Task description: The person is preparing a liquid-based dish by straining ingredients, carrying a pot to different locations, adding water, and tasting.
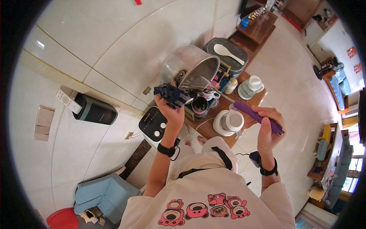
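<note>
My left hand [172, 113] grips a dark blue patterned cloth [173, 95] bunched against the side of a metal pot [178, 61]. The cloth hides whatever part of the pot lies under it. The pot is tilted, its mouth facing right and toward me. Held in my right hand [271, 126] is a whisk by its purple handle [251, 112]. Its wire head [197, 82] reaches the pot's lower rim. A dark clump [194, 93] shows just below the wires. Beneath, a dark-filled cup [200, 105] stands in a rack.
Around the wooden cabinet top [200, 127] are a glass jug [250, 87], a white appliance with a clear jug [228, 122] and a rice cooker [226, 55] bearing a white spoon [228, 53]. An air fryer [152, 124] stands left; a wall-mounted black box [95, 108] holds a remote [68, 100].
</note>
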The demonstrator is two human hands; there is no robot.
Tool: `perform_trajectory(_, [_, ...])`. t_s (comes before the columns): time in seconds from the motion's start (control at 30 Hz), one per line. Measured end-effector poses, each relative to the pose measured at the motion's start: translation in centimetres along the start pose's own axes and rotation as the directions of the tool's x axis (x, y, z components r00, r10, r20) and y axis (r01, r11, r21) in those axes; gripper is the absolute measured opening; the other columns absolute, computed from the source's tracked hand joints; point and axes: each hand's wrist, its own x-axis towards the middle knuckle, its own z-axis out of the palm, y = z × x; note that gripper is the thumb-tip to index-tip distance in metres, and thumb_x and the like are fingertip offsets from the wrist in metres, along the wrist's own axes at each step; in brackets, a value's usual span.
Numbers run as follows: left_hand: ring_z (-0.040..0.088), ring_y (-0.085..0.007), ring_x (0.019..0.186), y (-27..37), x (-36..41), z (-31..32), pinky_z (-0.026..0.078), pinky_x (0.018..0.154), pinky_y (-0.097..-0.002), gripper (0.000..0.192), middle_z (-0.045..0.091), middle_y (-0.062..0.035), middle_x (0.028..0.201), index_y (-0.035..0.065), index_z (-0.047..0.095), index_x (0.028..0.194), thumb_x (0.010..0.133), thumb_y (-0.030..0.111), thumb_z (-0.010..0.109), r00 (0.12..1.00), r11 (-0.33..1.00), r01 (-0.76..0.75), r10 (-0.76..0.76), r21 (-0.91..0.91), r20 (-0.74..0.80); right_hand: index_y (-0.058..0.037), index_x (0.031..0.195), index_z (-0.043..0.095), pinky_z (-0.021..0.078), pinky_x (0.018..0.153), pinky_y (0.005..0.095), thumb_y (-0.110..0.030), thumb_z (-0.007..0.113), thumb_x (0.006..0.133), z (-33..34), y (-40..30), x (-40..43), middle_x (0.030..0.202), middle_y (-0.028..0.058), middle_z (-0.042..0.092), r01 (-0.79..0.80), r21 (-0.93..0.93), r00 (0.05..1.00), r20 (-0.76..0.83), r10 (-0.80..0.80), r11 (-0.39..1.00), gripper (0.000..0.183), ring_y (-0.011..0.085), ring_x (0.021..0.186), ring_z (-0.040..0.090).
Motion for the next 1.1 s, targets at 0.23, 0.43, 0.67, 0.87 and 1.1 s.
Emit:
perform_trajectory(0.23, [0.047,-0.0340,0.089,0.1,-0.1,0.1,0.038,0.078,-0.0386,0.030,0.045,-0.0166,0.097,0.0040,0.046,0.091,0.068,0.000,0.065,1.000,1.000,0.017,-0.017,0.019,0.002,0.0068,0.088,0.054,0.0547,0.055,0.0294,-0.004,0.051,0.086,-0.2,0.3,-0.9,0.092,0.0225,0.061,-0.023,-0.045,0.999,-0.025,0.022,0.999,0.011,0.0226,0.064,0.064])
perform_trajectory(0.43, [0.047,-0.0347,0.089,0.1,0.1,0.4,0.038,0.078,-0.0392,0.028,0.045,-0.0183,0.097,0.0038,0.046,0.089,0.068,0.000,0.064,0.999,1.000,-0.003,0.003,-0.005,-0.035,0.0065,0.089,0.052,0.0545,0.051,0.0310,-0.009,0.050,0.088,-0.9,-0.3,-1.3,0.093,0.0237,0.059,-0.027,0.014,0.996,-0.081,0.028,1.000,0.015,0.0251,0.064,0.064])
perform_trajectory(0.67, [0.047,-0.0351,0.088,0.2,0.1,0.4,0.038,0.077,-0.0402,0.034,0.045,-0.0186,0.097,0.0029,0.043,0.094,0.069,0.001,0.065,1.000,0.999,-0.015,0.015,0.037,-0.010,0.0057,0.089,0.052,0.0542,0.050,0.0301,-0.010,0.050,0.089,-0.7,0.1,-1.4,0.092,0.0233,0.059,-0.038,-0.030,0.994,-0.099,0.035,0.999,0.016,0.0249,0.064,0.064])
perform_trajectory(0.87, [0.045,-0.0320,0.093,0.0,-0.1,0.1,0.033,0.087,-0.0402,0.044,0.043,-0.0191,0.100,-0.0003,0.032,0.103,0.072,-0.002,0.062,0.996,0.997,-0.041,0.035,0.063,0.086,0.0051,0.089,0.052,0.0544,0.050,0.0302,-0.011,0.051,0.089,-1.4,-1.0,-1.7,0.093,0.0232,0.059,-0.041,-0.010,0.996,-0.082,0.040,0.999,0.016,0.0244,0.064,0.064])
perform_trajectory(1.1, [0.043,-0.0299,0.086,0.3,0.3,0.4,0.034,0.082,-0.0386,0.041,0.042,-0.0167,0.094,0.0009,0.032,0.099,0.072,-0.002,0.062,0.997,0.996,-0.051,0.047,0.071,0.068,0.0055,0.090,0.053,0.0548,0.051,0.0306,-0.011,0.051,0.088,-0.4,-0.7,-2.0,0.092,0.0235,0.059,-0.004,0.035,0.997,-0.070,0.006,0.999,0.016,0.0251,0.064,0.064])
